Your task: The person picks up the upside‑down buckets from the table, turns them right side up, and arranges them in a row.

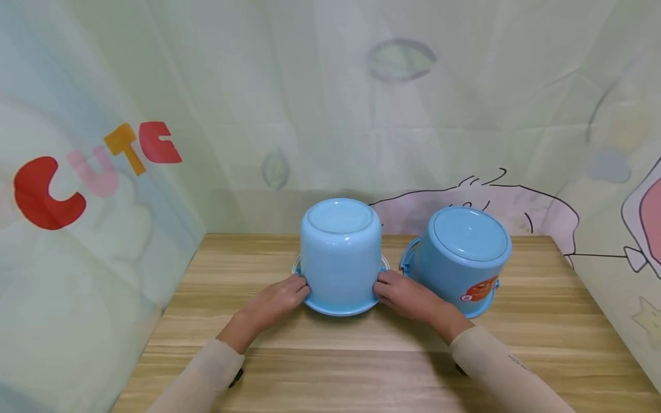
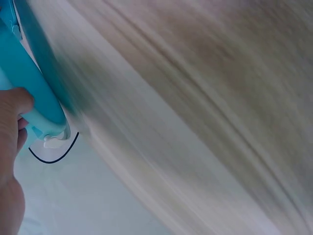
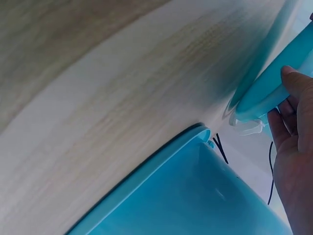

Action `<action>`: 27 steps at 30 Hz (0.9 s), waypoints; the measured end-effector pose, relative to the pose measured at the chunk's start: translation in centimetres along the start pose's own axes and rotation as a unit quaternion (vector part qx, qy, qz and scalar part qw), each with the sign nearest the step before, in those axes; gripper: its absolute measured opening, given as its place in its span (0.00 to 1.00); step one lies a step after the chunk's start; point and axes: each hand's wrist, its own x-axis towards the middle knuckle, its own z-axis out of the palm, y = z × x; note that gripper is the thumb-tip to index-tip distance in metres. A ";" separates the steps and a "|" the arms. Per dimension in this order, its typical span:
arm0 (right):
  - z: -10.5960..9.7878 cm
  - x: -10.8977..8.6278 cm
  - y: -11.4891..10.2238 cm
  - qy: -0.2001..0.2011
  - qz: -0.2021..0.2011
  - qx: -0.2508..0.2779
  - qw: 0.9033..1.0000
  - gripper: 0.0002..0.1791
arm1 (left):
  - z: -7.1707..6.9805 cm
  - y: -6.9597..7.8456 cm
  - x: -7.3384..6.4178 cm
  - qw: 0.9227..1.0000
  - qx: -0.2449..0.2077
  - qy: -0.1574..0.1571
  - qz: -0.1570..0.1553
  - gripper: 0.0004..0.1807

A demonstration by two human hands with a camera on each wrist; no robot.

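A light blue plastic bucket (image 1: pixel 341 264) is upside down near the middle of the table, base facing up. My left hand (image 1: pixel 279 295) grips its rim on the left side, and my right hand (image 1: pixel 408 293) grips the opposite side. In the left wrist view, the thumb of the left hand (image 2: pixel 9 142) lies over the rim of the bucket (image 2: pixel 29 73), which is close over the wood. The right wrist view has the right hand (image 3: pixel 298 132) pinching the rim between thumb and fingers. Part of the bucket's white handle shows behind it.
Right of the held bucket, a second blue bucket (image 1: pixel 449 264) stands upside down, with an orange sticker (image 1: pixel 480 288) and a blue handle (image 1: pixel 408 252). The wooden table (image 1: pixel 335 367) meets a printed cloth backdrop (image 1: pixel 320 115) at the back and sides.
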 end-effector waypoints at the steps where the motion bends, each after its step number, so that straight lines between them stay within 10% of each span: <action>1: -0.1 0.0 0.0 0.000 0.002 -0.001 1.000 0.06 | 0.0 0.0 0.0 1.000 0.000 0.004 0.002 0.07; 12: -1.5 -0.1 -0.5 -0.009 0.018 -0.007 1.000 0.03 | -0.5 0.0 -0.1 0.999 0.009 0.037 0.014 0.01; 18: -2.5 -0.1 -0.6 0.016 0.002 -0.014 1.000 0.06 | -0.9 0.2 0.2 0.997 0.043 0.066 0.019 0.26; 27: -4.0 -0.1 -0.6 0.031 -0.021 -0.043 0.998 0.03 | -1.9 -0.1 0.8 0.992 0.049 0.110 0.025 0.27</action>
